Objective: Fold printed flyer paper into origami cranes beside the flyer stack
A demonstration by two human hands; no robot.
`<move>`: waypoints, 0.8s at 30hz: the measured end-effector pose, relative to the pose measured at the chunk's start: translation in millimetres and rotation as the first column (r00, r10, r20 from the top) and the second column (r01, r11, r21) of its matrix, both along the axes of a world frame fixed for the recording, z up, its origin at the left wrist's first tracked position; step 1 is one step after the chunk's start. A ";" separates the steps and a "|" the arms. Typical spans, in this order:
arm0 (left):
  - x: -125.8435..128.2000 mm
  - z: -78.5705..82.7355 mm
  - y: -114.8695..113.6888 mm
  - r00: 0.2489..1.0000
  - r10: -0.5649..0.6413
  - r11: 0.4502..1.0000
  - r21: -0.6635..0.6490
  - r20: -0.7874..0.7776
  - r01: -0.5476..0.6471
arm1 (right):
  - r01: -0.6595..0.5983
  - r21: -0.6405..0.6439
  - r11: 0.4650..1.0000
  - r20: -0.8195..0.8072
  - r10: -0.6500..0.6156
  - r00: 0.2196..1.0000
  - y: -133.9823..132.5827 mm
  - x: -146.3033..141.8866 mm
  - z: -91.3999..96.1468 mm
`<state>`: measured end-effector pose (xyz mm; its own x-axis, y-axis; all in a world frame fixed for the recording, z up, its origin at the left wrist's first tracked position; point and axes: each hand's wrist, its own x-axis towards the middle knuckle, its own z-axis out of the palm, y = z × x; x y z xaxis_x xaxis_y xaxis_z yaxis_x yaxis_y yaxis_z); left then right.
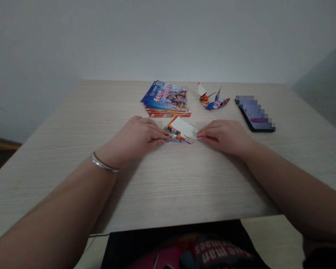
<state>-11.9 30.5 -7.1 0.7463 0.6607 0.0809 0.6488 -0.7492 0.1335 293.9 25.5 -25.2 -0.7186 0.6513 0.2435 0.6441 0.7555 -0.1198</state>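
A small folded sheet of printed paper [182, 129], white on top with coloured print at its edges, lies on the pale wooden table [168, 179]. My left hand [134, 136] pinches its left edge with closed fingers. My right hand [224, 135] pinches its right corner, fingers pressed together. A silver bangle [103, 164] sits on my left wrist.
Behind the hands lies a stack of colourful printed sheets [166, 99]. To its right stands a finished folded paper bird [212, 99]. A dark phone [254, 114] lies at the right. A white wall rises behind the table's far edge.
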 end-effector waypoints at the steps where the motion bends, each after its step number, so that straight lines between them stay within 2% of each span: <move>1: -0.1 0.2 1.1 1.000 0.022 0.999 -0.028 0.003 -0.022 | 0.062 -0.043 0.997 -0.009 -0.063 0.998 0.7 0.0 0.0; 3: 1.8 -1.0 1.8 0.994 0.101 0.991 -0.096 0.037 -0.097 | 0.159 -0.135 0.978 -0.031 -0.165 0.986 2.6 -3.2 -0.6; 6: 7.9 -5.6 0.0 0.951 0.288 0.941 -0.218 0.112 -0.260 | 0.269 -0.261 0.927 -0.078 -0.298 0.951 5.2 -13.5 -2.8; 9: 13.6 -11.1 -2.1 0.901 0.405 0.909 -0.174 0.159 -0.378 | 0.393 -0.292 0.872 -0.078 -0.432 0.899 5.0 -24.1 -4.6; 11: 15.3 -14.0 -2.3 0.888 0.422 0.906 -0.125 0.181 -0.405 | 0.440 -0.280 0.853 -0.071 -0.475 0.877 3.8 -28.1 -5.2; 15: 13.3 -17.4 -1.0 0.879 0.456 0.888 -0.137 0.142 -0.439 | 0.462 -0.281 0.841 -0.015 -0.486 0.874 3.3 -27.6 -5.4; 20: 7.3 -16.2 0.5 0.914 0.406 0.913 -0.041 0.019 -0.405 | 0.448 -0.340 0.827 0.030 -0.467 0.884 6.1 -20.6 -3.1; 22: 4.7 -14.2 1.2 0.920 0.392 0.918 -0.057 -0.013 -0.392 | 0.442 -0.386 0.810 0.035 -0.466 0.884 6.7 -15.9 -1.4; 24: 1.4 -12.3 2.5 0.921 0.389 0.913 -0.127 -0.017 -0.388 | 0.425 -0.436 0.793 0.029 -0.459 0.888 7.6 -9.2 -0.3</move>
<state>-10.6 33.0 -19.3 0.4284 0.9035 -0.0162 0.8835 -0.4151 0.2170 284.7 33.1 -25.5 -0.3181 0.9441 -0.0861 0.8716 0.2555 -0.4183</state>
